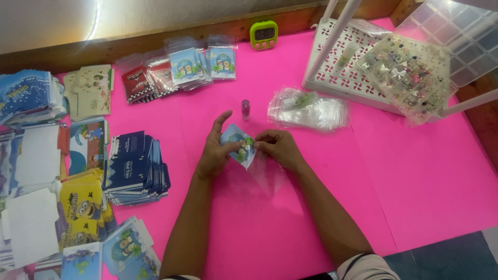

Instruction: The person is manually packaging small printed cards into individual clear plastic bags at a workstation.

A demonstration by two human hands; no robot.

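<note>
Both hands meet at the middle of the pink bench. Left hand is closed on the left edge of a small blue printed card, thumb across its face, index finger raised. Right hand pinches the card's right side, fingertips curled in; the card is tilted, held just above the bench. A clear plastic sleeve trails from the card toward the near side, under the right wrist. Whether the card is partly inside the sleeve I cannot tell.

Just beyond the hands stands a small upright vial with pink contents. To its right lies a loose pile of clear bags, a pale tube-shaped item inside one of them.

Far right: a white perforated tray, and resting on it a clear compartment box, tilted, its cells holding small mixed beads and charms. A second clear compartment box, at the far right corner, looks unfilled.

Far middle: sleeved cards in overlapping rows, and a green timer. Left side: stacks of printed cards, dark blue, yellow and white.
</note>
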